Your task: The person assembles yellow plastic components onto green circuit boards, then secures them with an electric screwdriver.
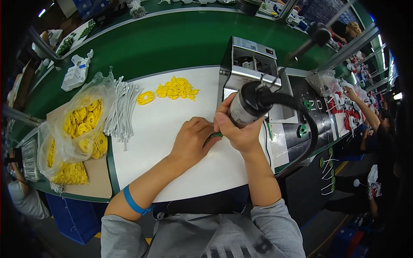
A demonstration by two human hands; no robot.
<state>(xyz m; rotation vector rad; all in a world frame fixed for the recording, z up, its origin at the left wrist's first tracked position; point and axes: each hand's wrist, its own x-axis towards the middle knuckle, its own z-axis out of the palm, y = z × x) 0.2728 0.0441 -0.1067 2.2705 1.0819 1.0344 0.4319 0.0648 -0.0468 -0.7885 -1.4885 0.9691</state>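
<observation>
My right hand (241,133) is wrapped round a dark electric screwdriver (246,107), which stands nearly upright with a thick black cord. Its tip is hidden behind my fingers. Against it, on the white work surface (150,142), my left hand (192,138) is closed on a small green part (216,135), mostly covered by the fingers. Beyond the left hand lie a heap of small yellow discs (176,88) and a single yellow oval plate (145,98). A metal screw feeder (251,58) stands just past my right hand.
White cable ties (122,109) lie in a bundle at left, beside clear bags of yellow parts (81,118). A white plastic casing (77,72) rests on the green belt (172,47). Right is a dark mat (316,124) with green pieces. Other people work at far right.
</observation>
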